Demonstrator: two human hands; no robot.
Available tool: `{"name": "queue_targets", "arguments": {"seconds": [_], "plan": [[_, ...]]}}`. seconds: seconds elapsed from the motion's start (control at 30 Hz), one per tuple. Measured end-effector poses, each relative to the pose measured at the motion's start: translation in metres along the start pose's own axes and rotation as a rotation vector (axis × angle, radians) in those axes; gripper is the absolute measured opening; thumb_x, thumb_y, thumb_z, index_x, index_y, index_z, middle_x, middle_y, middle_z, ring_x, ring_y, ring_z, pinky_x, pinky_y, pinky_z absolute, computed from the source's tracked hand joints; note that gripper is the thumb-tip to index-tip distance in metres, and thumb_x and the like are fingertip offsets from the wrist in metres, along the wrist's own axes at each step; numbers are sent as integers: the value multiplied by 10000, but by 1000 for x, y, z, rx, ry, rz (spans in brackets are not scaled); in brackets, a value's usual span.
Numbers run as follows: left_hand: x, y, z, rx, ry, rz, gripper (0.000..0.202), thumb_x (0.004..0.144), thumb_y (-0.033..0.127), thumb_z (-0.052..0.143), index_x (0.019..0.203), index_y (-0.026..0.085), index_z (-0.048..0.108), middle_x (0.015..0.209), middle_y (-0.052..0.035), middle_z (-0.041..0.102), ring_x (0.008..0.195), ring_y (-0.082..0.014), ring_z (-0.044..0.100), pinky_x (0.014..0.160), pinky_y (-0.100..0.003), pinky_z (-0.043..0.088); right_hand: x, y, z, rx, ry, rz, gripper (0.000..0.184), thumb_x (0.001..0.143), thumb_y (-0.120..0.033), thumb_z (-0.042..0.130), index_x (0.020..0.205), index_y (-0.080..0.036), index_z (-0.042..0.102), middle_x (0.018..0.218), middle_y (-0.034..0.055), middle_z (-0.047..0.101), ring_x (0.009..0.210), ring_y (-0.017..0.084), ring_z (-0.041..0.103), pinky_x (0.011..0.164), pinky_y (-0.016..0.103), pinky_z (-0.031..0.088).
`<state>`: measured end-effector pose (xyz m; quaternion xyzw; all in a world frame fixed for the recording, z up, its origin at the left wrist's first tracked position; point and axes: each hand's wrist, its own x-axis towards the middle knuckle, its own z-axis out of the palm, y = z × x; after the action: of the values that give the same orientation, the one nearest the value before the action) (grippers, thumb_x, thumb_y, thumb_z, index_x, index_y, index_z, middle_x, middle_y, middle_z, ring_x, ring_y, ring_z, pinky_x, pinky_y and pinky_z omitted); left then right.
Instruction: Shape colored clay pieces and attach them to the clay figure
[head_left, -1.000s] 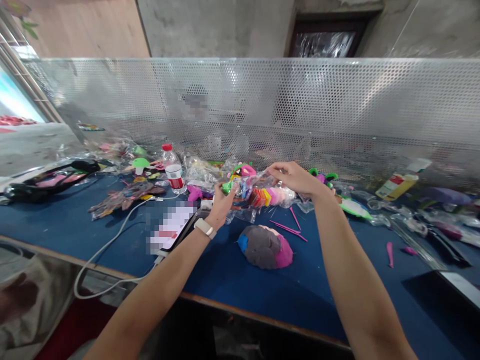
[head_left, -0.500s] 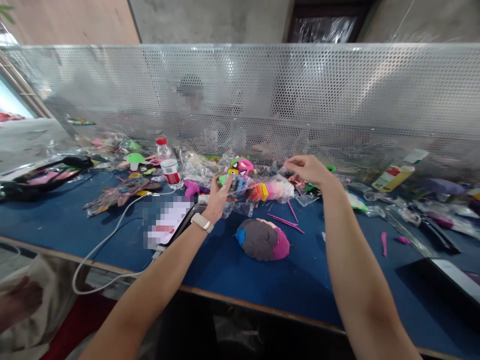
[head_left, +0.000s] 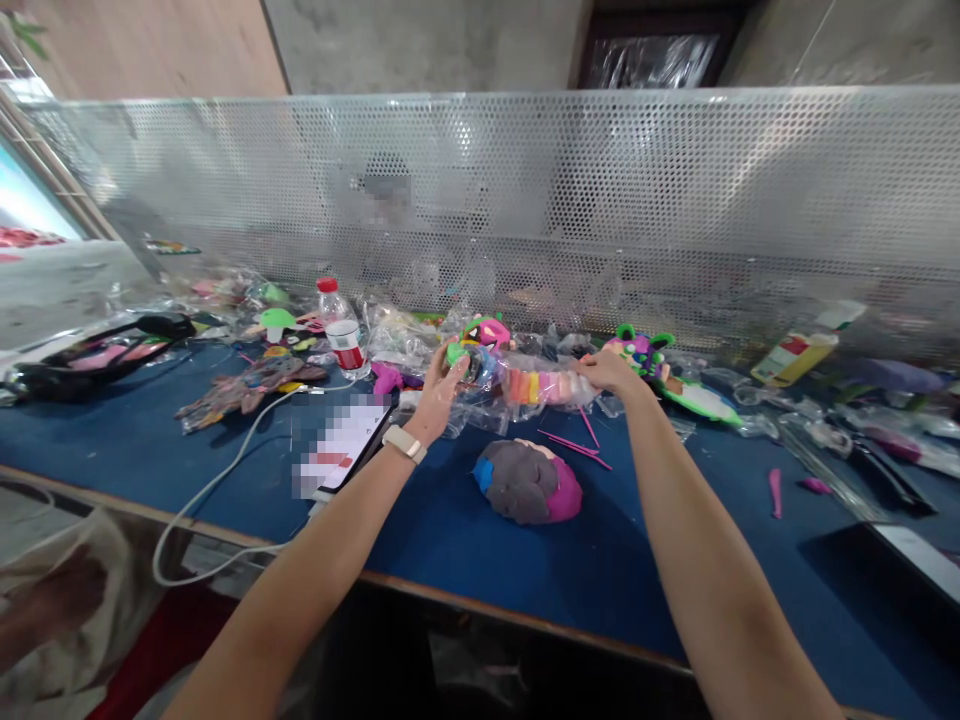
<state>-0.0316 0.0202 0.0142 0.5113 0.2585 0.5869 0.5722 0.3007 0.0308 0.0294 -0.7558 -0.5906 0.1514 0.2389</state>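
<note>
Behind the multicoloured lump (head_left: 526, 484), clear plastic (head_left: 498, 402) wraps orange, yellow, pink pieces (head_left: 545, 387).

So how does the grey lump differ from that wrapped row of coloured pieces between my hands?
The grey lump is rounded; the wrapped row is long and narrow. The lump is mostly grey with blue and magenta ends, while the row shows orange, yellow and pinks. The lump is bare, the row under clear plastic. Both are multicoloured.

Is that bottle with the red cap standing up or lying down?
Upright: the bottle stands on the table, its red cap at the top.
</note>
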Motion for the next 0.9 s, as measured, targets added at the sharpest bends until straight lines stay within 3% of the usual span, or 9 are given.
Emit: {"name": "queue_targets", "arguments": {"seconds": [0.2, 0.4, 0.5, 0.6, 0.8, 0.9], "plan": [[1, 6, -2, 89, -90, 79, 634, 885, 489, 782, 1460, 330, 568, 1315, -75, 673, 1107, -240, 682, 952, -425, 612, 3, -4, 2, 50, 153, -54, 414, 899, -391, 640, 530, -210, 588, 529, 21, 583, 601, 193, 581, 606, 298, 376], [0, 16, -4, 486, -250, 436, 747, 923, 518, 741, 1579, 331, 435, 1589, -132, 499, 1349, -311, 596, 1084, -490, 548, 4, -19, -7, 147, 558, -57, 347, 945, -415, 558, 734, -182, 704, 777, 123, 725, 754, 257, 622, 723, 352, 432], [-3, 21, -5, 699, -258, 555, 750, 952, 508, 708, 1609, 326, 395, 1638, -142, 441, 1453, -340, 502, 1113, -509, 526, 6, -20, -9, 199, 697, -120, 362, 955, -428, 528, 791, -168, 719, 845, 143, 724, 808, 261, 605, 797, 381, 452], [-3, 21, -7, 755, -240, 586, 760, 979, 507, 668, 1638, 324, 337, 1656, -157, 410, 1458, -347, 495, 1096, -514, 540, 9, -16, -9, 249, 729, -139, 407, 966, -473, 501, 792, -169, 708, 829, 128, 696, 818, 259, 588, 834, 404, 460], [1, 16, -6, 657, -195, 583, 845, 1000, 527, 626, 1673, 340, 150, 1557, -193, 487, 1170, -282, 700, 958, -485, 620, 11, -16, -8, 412, 745, -146, 469, 960, -585, 469, 787, -192, 659, 755, 78, 646, 758, 240, 591, 773, 398, 486], [3, 16, -8, 686, -147, 644, 797, 1000, 547, 615, 1648, 325, 207, 1565, -196, 473, 1184, -281, 695, 956, -467, 619, 10, -23, -5, 543, 778, -171, 528, 932, -693, 459, 799, -208, 621, 797, 75, 657, 783, 235, 607, 726, 379, 504]]}}
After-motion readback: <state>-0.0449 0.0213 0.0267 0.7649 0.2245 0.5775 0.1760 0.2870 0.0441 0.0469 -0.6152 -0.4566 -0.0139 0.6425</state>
